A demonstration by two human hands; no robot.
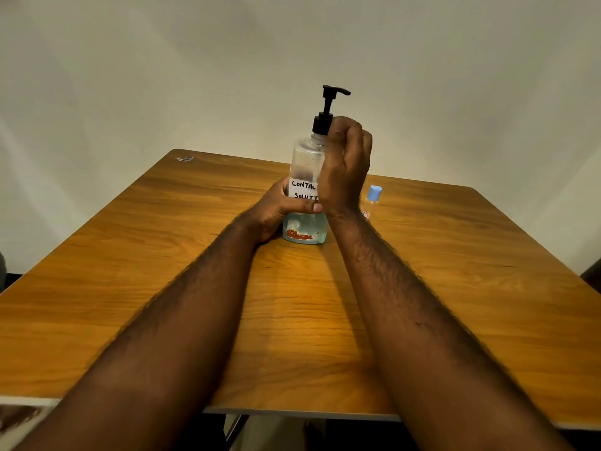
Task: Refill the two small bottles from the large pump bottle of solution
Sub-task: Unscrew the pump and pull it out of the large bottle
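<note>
While the left grip point(276, 209) steadies it, the pump bottle point(307, 157) stands upright on the worktop point(162, 255), towards the far edge.
Left grip is wrapped round the bottle body at the handwritten label point(302, 188), thumb across the front. Right grip point(346, 157) is raised beside the neck with fingers curled against the black collar point(322, 123); the back of the hand hides whether it actually clamps the collar, so I can't tell. Pump head point(335, 91) is up, spout pointing right. Blue liquid point(305, 227) fills only the bottom part. One small bottle point(374, 193) with a light blue cap sits on the worktop just right of the pump bottle, partly hidden behind the right wrist.
</note>
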